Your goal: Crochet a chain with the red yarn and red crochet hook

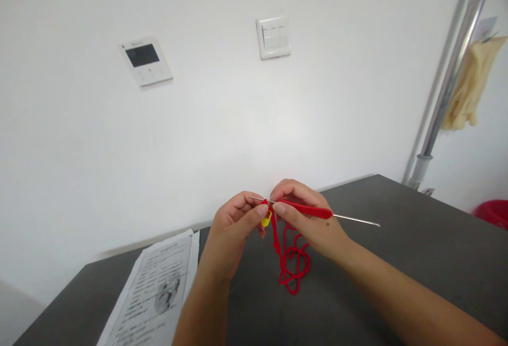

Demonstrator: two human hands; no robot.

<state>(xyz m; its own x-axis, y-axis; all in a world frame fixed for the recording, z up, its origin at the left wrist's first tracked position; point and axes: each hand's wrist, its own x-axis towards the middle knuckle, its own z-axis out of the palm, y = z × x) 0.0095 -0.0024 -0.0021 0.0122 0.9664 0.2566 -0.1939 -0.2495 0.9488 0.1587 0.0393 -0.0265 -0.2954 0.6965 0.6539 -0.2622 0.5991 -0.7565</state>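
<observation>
My right hand (307,219) is closed around a crochet hook (313,210) with a red handle and a thin metal shaft sticking out on both sides. My left hand (234,224) pinches the red yarn (291,261) right at the hook's tip, beside a small yellow stitch marker (266,220). The two hands touch above a dark grey table (416,251). A loose tangle of the red yarn hangs down from the fingers and lies on the table.
A printed paper sheet (159,288) lies on the table at the left. On the white wall behind are a small control panel (145,60) and a light switch (273,37). At the right stand a metal pole (448,81), hanging yellowish gloves (472,84) and a red tub (494,212).
</observation>
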